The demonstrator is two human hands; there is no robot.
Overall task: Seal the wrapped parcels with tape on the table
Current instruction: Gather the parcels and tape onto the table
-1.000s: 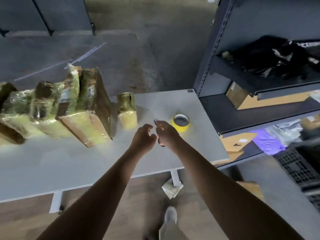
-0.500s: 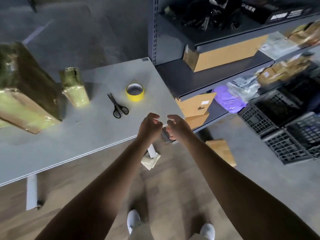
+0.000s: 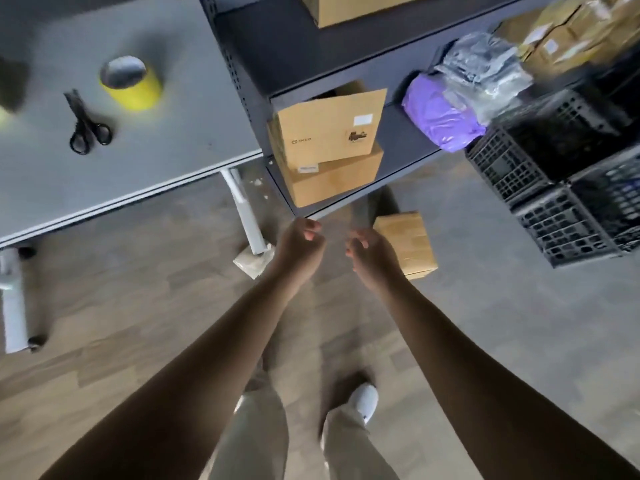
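single head-worn wide-angle view, pointed steeply down and slightly forward from standing height. both forearms enter from the bottom edge, left hand (image 3: 299, 245) and right hand (image 3: 372, 256) mid-frame over the floor (image 3: 138, 306). worktop (image 3: 180, 133) corner upper left, shelving rack (image 3: 294, 46) upper right; edges blurred.

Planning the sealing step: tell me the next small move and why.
Probably bring both hands left over the table, where the yellow tape roll and scissors lie: the left hand and right hand hover above the floor.
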